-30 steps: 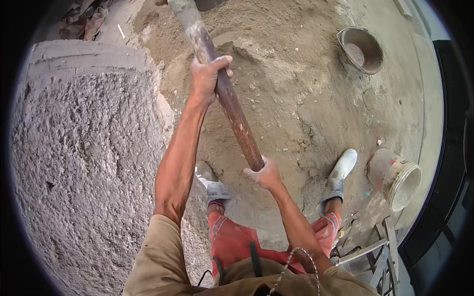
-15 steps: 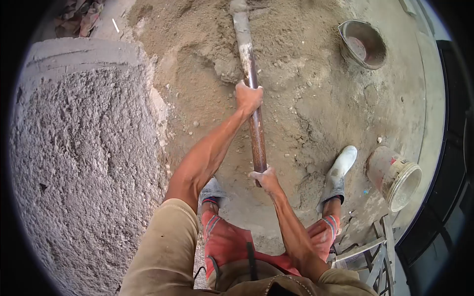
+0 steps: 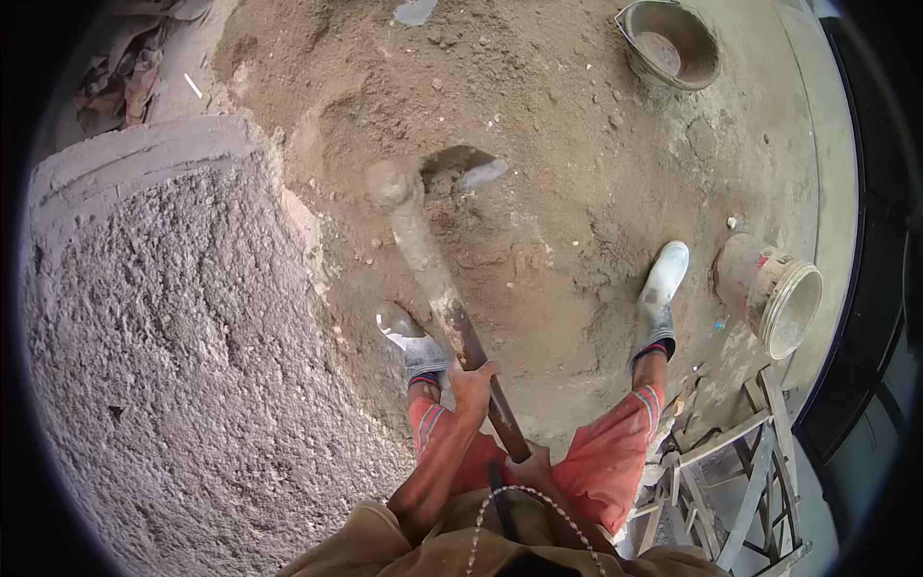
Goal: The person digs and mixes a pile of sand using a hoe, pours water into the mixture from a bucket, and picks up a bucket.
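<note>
In the head view, the left hand point(image 3: 472, 389) curls closed around the handle of a hoe point(image 3: 421, 258), the right hand point(image 3: 531, 467) wrapped about its end (the one nearest the body); the blade is at the sand point(image 3: 548, 87), ahead of the left rubber boot point(image 3: 411, 340).

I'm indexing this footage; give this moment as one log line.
left hand: around hoe handle; right hand: around same handle, nearer body; hoe head: over sand, contact unclear; pale bucket: right of right boot
</note>
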`<action>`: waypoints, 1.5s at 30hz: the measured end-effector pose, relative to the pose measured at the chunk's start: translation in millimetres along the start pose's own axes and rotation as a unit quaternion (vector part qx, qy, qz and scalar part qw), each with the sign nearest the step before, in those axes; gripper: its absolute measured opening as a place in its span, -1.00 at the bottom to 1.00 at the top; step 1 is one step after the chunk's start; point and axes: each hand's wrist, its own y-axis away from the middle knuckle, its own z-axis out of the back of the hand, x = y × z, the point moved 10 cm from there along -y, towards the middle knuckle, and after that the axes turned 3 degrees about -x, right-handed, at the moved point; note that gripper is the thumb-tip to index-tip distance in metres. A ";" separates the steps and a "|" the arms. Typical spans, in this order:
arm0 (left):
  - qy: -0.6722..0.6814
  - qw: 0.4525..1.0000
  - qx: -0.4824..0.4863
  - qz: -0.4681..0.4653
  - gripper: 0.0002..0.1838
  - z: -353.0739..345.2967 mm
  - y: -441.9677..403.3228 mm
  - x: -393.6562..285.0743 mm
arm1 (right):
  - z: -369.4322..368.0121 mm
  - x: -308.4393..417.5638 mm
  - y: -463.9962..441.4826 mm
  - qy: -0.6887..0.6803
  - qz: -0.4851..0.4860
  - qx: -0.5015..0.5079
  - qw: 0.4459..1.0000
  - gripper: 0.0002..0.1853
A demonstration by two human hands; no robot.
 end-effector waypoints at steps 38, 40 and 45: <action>-0.217 0.906 -0.223 -0.288 -0.72 -7.0 -255.3 -250.4 | -83.2 228.0 -213.1 0.004 0.085 0.121 0.989 -0.72; -0.181 0.957 -0.143 -0.175 -0.77 -12.0 -211.2 -198.1 | -66.9 180.2 -182.2 0.003 0.117 0.091 0.989 -0.75; -0.135 0.983 -0.095 -0.076 -0.80 6.4 -103.3 -49.1 | -29.4 54.0 -67.9 0.082 0.035 0.044 0.995 -0.76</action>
